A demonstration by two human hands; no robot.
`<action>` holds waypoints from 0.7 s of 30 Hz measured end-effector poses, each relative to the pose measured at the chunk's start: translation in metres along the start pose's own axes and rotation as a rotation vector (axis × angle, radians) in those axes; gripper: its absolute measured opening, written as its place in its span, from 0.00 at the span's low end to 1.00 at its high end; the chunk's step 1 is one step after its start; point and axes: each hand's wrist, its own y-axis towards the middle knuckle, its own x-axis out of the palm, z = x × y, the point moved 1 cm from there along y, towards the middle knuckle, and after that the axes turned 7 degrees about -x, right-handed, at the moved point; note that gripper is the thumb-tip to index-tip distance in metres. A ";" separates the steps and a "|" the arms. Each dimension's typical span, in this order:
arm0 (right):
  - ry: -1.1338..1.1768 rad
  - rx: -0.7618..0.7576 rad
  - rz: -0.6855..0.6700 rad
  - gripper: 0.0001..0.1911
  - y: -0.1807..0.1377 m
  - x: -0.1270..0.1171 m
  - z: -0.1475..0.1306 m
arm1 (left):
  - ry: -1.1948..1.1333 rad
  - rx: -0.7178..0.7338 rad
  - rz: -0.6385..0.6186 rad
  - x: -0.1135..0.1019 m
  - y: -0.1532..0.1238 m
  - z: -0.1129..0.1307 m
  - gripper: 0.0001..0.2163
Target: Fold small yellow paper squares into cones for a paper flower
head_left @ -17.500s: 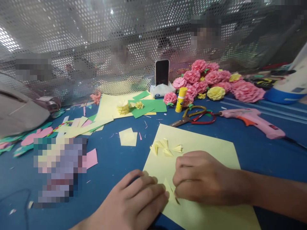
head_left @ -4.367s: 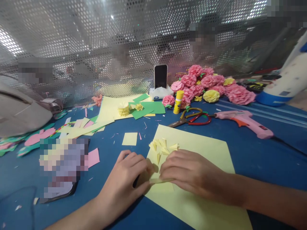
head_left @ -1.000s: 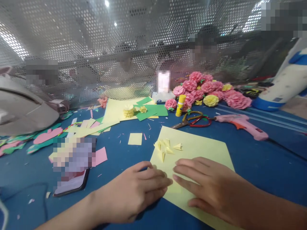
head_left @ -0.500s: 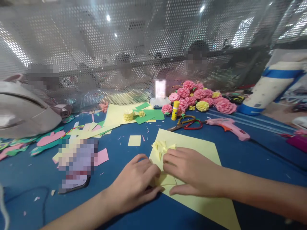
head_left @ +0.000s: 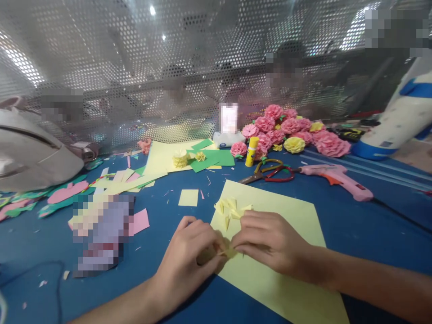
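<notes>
Between the fingertips of both hands is a small piece of yellow paper [head_left: 230, 253], partly hidden by the fingers. My left hand [head_left: 194, 252] pinches its left side, and my right hand [head_left: 270, 240] pinches its right side. Both are held over a large yellow sheet [head_left: 286, 283] lying at an angle on the blue table. Several small folded yellow paper pieces [head_left: 227, 209] sit on the sheet just beyond my right fingers. A yellow paper square [head_left: 188, 197] lies on the table beyond my left hand.
Scissors [head_left: 266, 173], a pink glue gun [head_left: 340, 178] and a glue stick [head_left: 252, 152] lie or stand beyond the sheet. Pink paper flowers [head_left: 290, 126] are heaped at the back, before a perforated metal screen [head_left: 189, 54]. Paper scraps, a blurred-out object and a white bag [head_left: 37, 153] are at left.
The small yellow paper has come up off the sheet, now pinched between both hands. My fingers have closed from lying on the paper to gripping it. The view has shifted slightly.
</notes>
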 end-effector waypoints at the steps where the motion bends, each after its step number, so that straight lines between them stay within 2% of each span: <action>1: 0.052 0.042 0.032 0.17 0.000 0.000 -0.001 | -0.004 0.019 0.030 -0.001 -0.001 -0.001 0.06; 5: 0.364 0.367 0.035 0.13 -0.001 -0.002 -0.005 | 0.092 0.209 0.165 -0.007 -0.007 0.000 0.09; 8: 0.482 0.452 0.011 0.13 -0.001 -0.001 -0.008 | 0.216 0.359 0.226 -0.010 -0.009 0.006 0.09; 10: 0.503 0.492 0.011 0.10 -0.001 0.001 -0.007 | 0.214 0.379 0.237 -0.010 -0.009 0.009 0.07; 12: 0.524 0.546 0.011 0.09 -0.003 0.005 -0.005 | 0.147 0.312 0.217 -0.009 -0.010 0.008 0.05; 13: 0.536 0.565 0.012 0.11 -0.004 0.007 -0.005 | 0.096 0.244 0.182 -0.008 -0.010 0.006 0.08; 17: 0.536 0.609 -0.008 0.17 -0.007 0.009 -0.003 | -0.161 -0.105 -0.022 0.000 -0.012 -0.005 0.27; 19: 0.509 0.618 -0.021 0.17 -0.008 0.008 -0.003 | -0.263 -0.219 -0.070 0.003 -0.012 -0.008 0.29; 21: 0.493 0.628 -0.035 0.17 -0.008 0.008 -0.002 | -0.354 -0.270 -0.089 0.004 -0.011 -0.008 0.26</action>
